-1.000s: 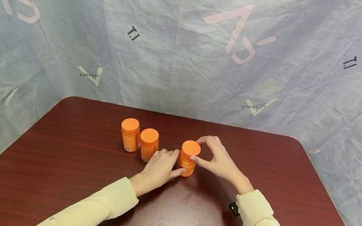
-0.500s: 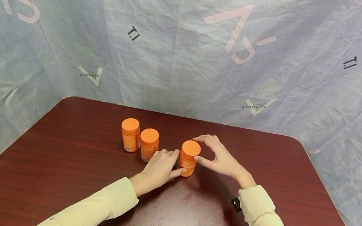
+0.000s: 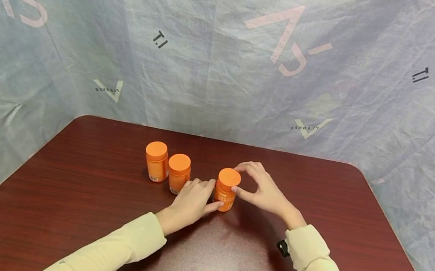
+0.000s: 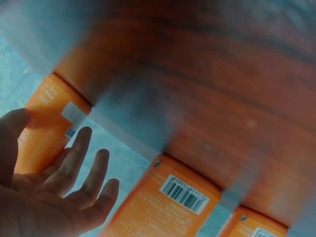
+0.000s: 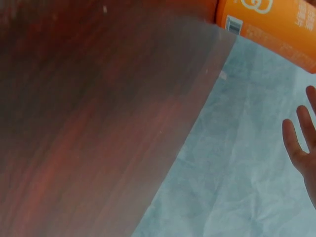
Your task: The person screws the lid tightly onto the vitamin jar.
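Note:
An orange plastic jar [image 3: 224, 198] stands upright on the table, its round orange lid [image 3: 229, 179] on top. My left hand [image 3: 188, 203] grips the jar's body low down, thumb in front. In the left wrist view the thumb and index finger span the jar's printed side, while other fingers of the left hand [image 4: 59, 197] spread away from it. My right hand [image 3: 266, 191] is curled round the lid from the right, thumb at the near rim and fingers behind. Its other fingers [image 5: 291, 140] stick out loosely in the right wrist view.
Two more lidded orange jars stand to the left: a nearer one [image 3: 178, 178] beside my left hand and a farther one [image 3: 156, 167]. The dark red-brown wooden table [image 3: 101, 212] ends at a grey printed cloth [image 3: 213, 58] at the back and sides.
My right hand eases slightly off the lid, fingers moving a little right, then comes back to its rim. The left hand and all the jars stay in place.

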`<state>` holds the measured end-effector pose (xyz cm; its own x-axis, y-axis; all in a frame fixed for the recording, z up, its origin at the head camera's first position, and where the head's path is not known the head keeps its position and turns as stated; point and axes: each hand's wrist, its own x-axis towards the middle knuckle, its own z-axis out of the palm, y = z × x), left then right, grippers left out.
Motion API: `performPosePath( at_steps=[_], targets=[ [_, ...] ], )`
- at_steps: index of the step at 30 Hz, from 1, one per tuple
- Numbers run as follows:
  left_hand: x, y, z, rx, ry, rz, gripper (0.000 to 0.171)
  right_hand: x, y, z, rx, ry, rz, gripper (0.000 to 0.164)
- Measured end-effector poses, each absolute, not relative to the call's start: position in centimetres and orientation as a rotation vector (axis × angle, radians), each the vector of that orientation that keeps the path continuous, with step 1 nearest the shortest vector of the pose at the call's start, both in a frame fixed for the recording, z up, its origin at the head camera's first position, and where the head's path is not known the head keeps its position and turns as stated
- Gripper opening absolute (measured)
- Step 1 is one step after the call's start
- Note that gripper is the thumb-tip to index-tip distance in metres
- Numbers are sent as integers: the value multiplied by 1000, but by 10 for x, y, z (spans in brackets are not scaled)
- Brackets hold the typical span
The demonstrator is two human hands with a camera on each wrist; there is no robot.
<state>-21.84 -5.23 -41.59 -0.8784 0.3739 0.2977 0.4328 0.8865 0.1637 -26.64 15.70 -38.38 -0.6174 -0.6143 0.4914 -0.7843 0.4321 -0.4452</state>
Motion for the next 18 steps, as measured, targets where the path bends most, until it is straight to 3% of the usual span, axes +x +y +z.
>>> performPosePath(
  at_steps=[18],
  targets=[
    [-218, -52, -416, -609, -2802, -327, 49, -265, 160, -383, 1237, -2481, 999, 49]
  ],
)
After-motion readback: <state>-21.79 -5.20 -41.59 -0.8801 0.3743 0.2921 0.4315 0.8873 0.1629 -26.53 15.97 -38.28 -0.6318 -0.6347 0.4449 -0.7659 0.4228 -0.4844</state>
